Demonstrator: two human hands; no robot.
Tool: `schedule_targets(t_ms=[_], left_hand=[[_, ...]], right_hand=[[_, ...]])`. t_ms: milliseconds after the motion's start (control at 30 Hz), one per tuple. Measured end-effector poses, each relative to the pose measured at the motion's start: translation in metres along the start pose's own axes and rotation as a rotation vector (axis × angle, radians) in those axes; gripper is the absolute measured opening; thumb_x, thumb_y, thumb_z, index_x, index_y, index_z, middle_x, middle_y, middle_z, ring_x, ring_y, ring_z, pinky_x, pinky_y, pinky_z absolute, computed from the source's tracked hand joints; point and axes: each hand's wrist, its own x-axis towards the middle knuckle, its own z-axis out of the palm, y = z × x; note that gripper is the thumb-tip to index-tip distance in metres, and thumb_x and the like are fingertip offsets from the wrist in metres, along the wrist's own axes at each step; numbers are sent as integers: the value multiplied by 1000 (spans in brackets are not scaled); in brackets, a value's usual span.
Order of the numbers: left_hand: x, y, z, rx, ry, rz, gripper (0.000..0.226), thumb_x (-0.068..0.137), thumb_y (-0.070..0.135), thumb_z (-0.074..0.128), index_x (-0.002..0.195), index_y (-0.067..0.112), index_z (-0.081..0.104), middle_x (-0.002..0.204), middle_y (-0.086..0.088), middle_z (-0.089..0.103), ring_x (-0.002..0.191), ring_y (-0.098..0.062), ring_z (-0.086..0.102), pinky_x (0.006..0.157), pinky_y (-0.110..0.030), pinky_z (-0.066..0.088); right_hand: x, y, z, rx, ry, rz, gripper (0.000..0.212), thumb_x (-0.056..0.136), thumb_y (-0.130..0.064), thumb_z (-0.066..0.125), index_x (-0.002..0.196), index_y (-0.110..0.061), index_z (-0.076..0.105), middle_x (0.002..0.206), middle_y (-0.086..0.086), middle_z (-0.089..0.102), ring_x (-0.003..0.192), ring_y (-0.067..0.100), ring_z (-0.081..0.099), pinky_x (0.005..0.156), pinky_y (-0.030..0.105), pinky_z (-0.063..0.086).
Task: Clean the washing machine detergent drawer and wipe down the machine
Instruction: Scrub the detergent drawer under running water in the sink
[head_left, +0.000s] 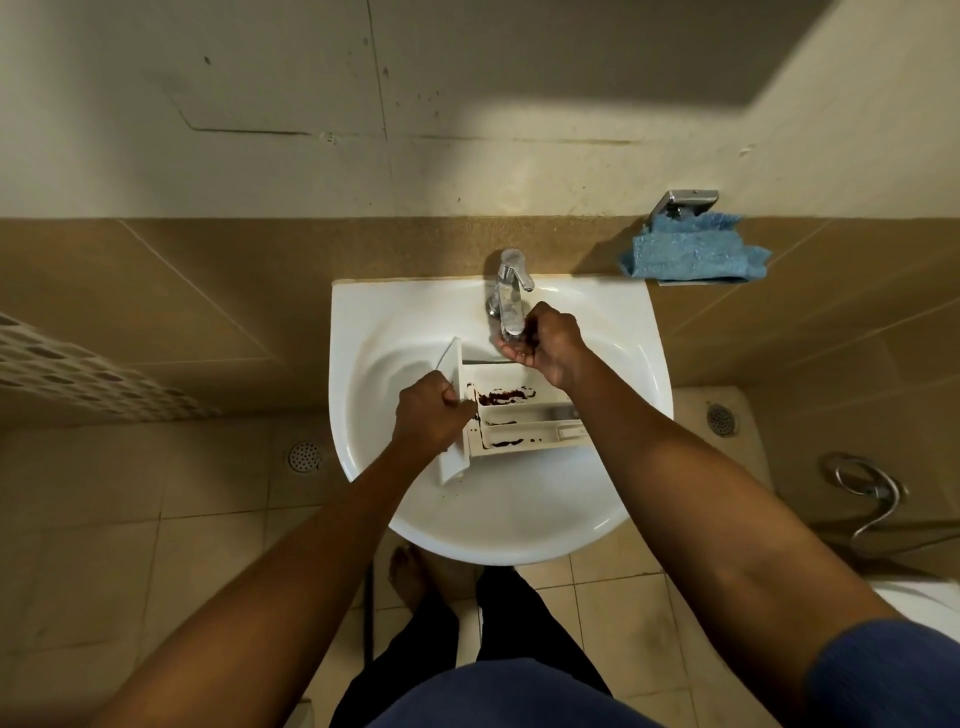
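Note:
A white detergent drawer (524, 415) lies across the basin of a white sink (613, 499), with dark red residue in its compartments. My left hand (431, 410) grips the drawer's front panel at its left end. My right hand (545, 345) is cupped with curled fingers under the spout of the chrome tap (509, 296), just above the drawer's far corner. No water stream can be made out.
A blue cloth (693, 252) lies on a small metal shelf on the wall, right of the tap. Floor drains (304, 457) sit left and right of the sink. A chrome hose (867, 493) hangs at the right. My bare foot is under the sink.

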Motion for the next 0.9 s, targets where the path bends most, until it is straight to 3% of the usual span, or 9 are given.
schedule_targets(t_ms=[100,267,467,567,700,900], left_hand=[[-3,-4,1,-73,-18,41,19,83,14,73,85,7,56,76,-7,62,66,-36,68,50,-49,59],[6,-10,-5,-181,-113,-27,34,87,20,77,114,20,55,98,-9,69,81,-32,73,56,-55,62],[12,-10,-4,-239,-223,-91,61,89,29,79,144,31,55,106,-7,71,93,-29,72,67,-53,64],[13,-9,-2,-242,-221,-103,62,89,31,78,146,31,54,110,-9,70,95,-28,71,69,-53,65],[15,-12,-2,-246,-226,-102,62,89,31,78,146,33,54,108,-5,70,94,-25,70,64,-45,65],[13,-18,-5,-258,-203,-63,51,94,19,66,138,43,60,97,2,73,84,-20,74,54,-36,62]], right_hand=[[-2,-4,-17,75,108,39,33,96,-9,38,83,3,66,74,17,69,56,23,65,55,30,54],[-13,5,-35,51,65,121,36,97,-8,36,90,6,68,82,19,73,74,28,73,62,33,61],[-18,19,-5,-82,12,10,44,104,-15,35,96,11,70,94,29,75,88,39,77,74,40,66],[-19,30,-1,-80,-36,-37,44,105,-12,31,98,11,67,104,33,72,94,39,75,83,42,64],[-26,47,-18,-204,-232,-2,40,107,-13,37,118,9,68,112,23,75,106,35,74,97,44,59],[-22,40,-24,-270,61,-233,33,101,-5,44,98,15,70,99,33,72,86,38,75,83,45,62]])
